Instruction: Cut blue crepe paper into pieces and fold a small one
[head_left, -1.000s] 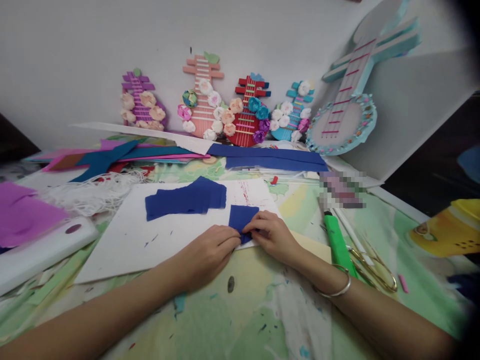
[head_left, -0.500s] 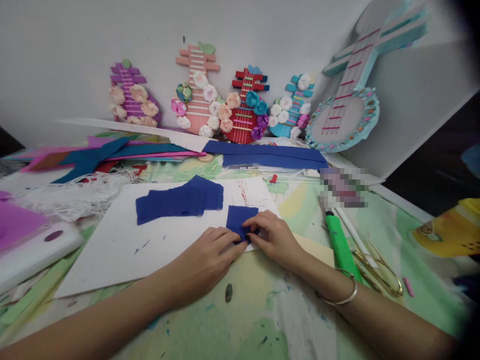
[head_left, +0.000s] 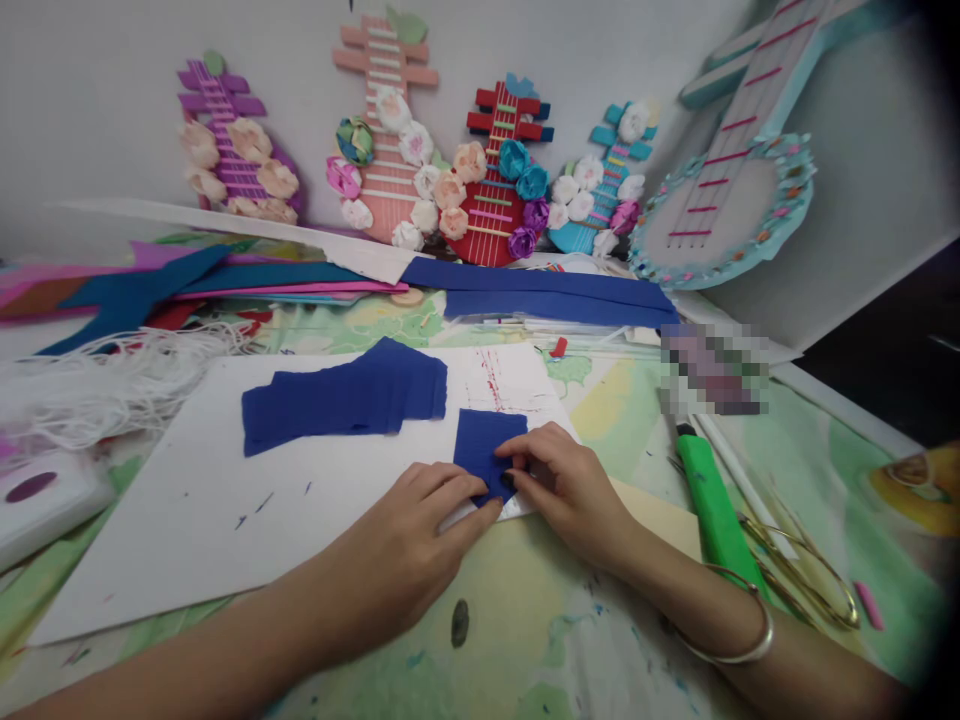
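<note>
A small square of dark blue crepe paper (head_left: 478, 440) lies near the right end of a white board (head_left: 195, 520). My left hand (head_left: 409, 540) presses its lower left part, with index finger and thumb resting on the sheet. At the lower right edge, my right hand (head_left: 581, 490) pinches the same sheet between curled fingers and thumb. A small dark spot shows by the right thumb; I cannot make out what it is. More blue crepe paper pieces (head_left: 337, 395) overlap in a fanned stack to the left on the board.
Several flower-decorated toy lutes, a red one (head_left: 495, 190) among them, lean on the wall. Blue strips (head_left: 547, 295) lie behind the board. White string (head_left: 127, 385) is heaped on the left. A green-handled tool (head_left: 712, 500) and gold scissors (head_left: 810, 580) lie on the right.
My view has shifted closer. The lower part of the blue square now shows more, and my right fingertips are farther from my left thumb. Both hands stay on the paper.
</note>
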